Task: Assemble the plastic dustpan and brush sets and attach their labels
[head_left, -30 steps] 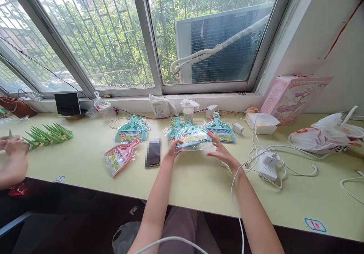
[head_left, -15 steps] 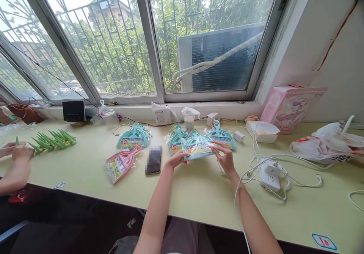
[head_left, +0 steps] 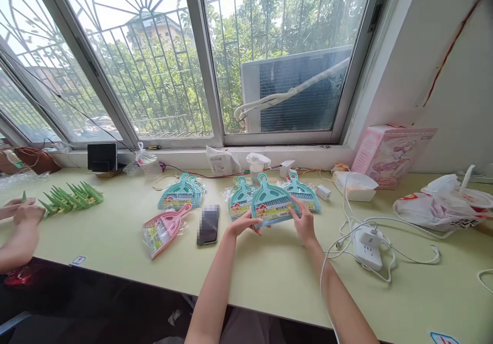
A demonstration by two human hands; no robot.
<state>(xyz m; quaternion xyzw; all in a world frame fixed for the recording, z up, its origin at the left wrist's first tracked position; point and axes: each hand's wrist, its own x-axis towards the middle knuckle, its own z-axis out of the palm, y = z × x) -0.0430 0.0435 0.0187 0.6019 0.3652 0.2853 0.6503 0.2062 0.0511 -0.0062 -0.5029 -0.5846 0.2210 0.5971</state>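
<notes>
Both my hands hold a teal dustpan-and-brush set (head_left: 265,196) in clear wrap, tilted up so its printed label faces me. My left hand (head_left: 245,224) grips its lower left corner. At its right edge is my right hand (head_left: 303,220), thumb in front and some fingers hidden behind. More wrapped teal sets lie just behind it: one on the left (head_left: 239,196), partly covered, and one on the right (head_left: 303,192). Farther left is another teal group (head_left: 181,192), with a pink dustpan set (head_left: 164,229) lying in front of it.
A phone (head_left: 208,225) lies left of my hands. To the right are a power strip (head_left: 367,246) with tangled white cables, a paper box (head_left: 356,186) and a plastic bag (head_left: 435,203). At far left, another person's hands (head_left: 26,213) are beside green plant-like pieces (head_left: 73,198).
The held teal set has tilted more upright, so its front and label face me more. My right hand has moved down slightly along its right edge. The camera view has shifted a little.
</notes>
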